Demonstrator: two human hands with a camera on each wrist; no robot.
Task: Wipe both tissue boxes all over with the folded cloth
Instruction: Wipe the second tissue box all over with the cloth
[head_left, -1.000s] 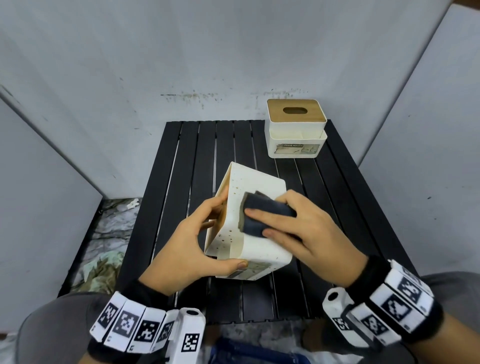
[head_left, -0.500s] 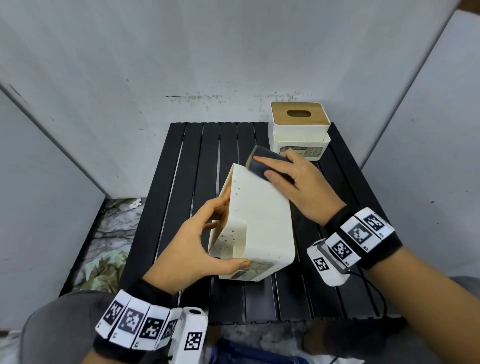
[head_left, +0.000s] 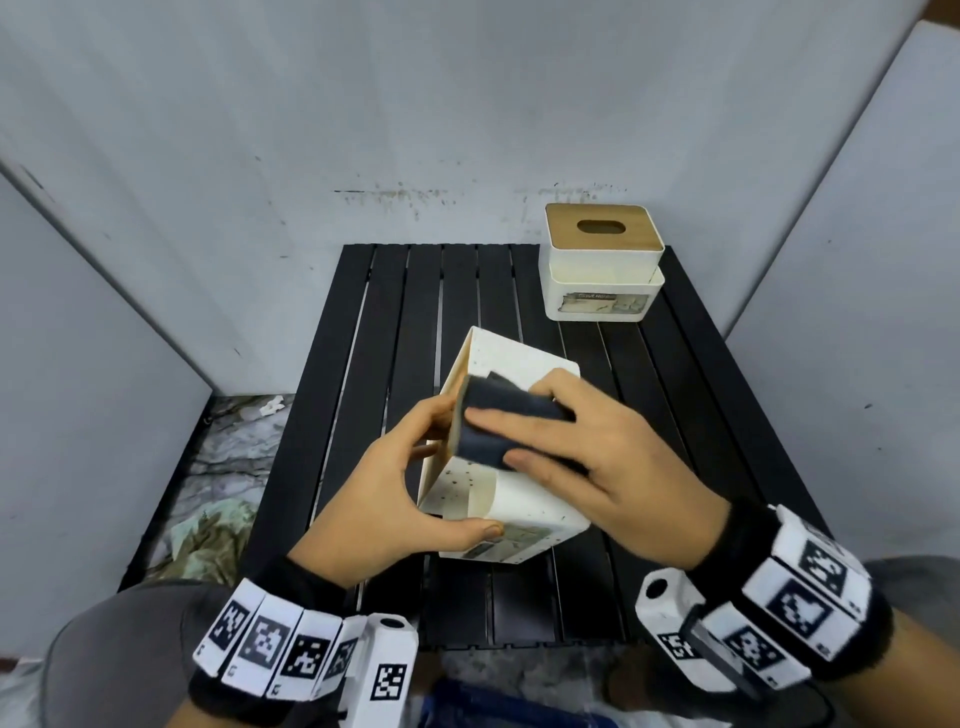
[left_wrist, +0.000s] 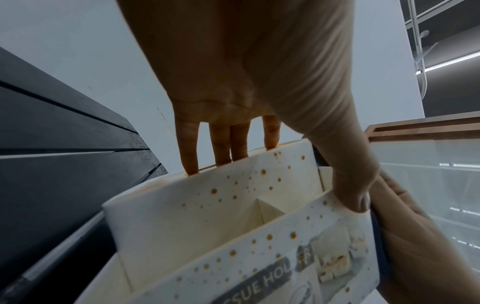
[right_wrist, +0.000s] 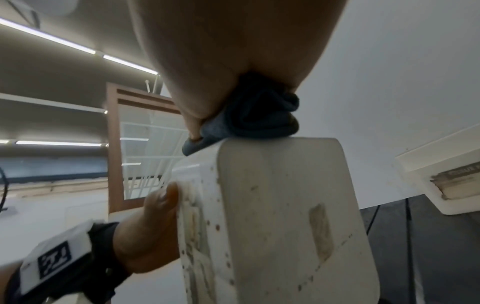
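walls: pale grey panels (head_left: 363, 130) behind and beside the black slatted table (head_left: 395, 332)
floor: marbled sheet (head_left: 228, 457) left of the table
light: ceiling strip lights (right_wrist: 52, 39)

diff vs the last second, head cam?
The right hand swept the folded cloth from mid-face out to the far end of the tipped tissue box, then back toward the near left edge. Unchanged: the left hand keeps its grip on the box; the second tissue box sits at the table's far right corner.
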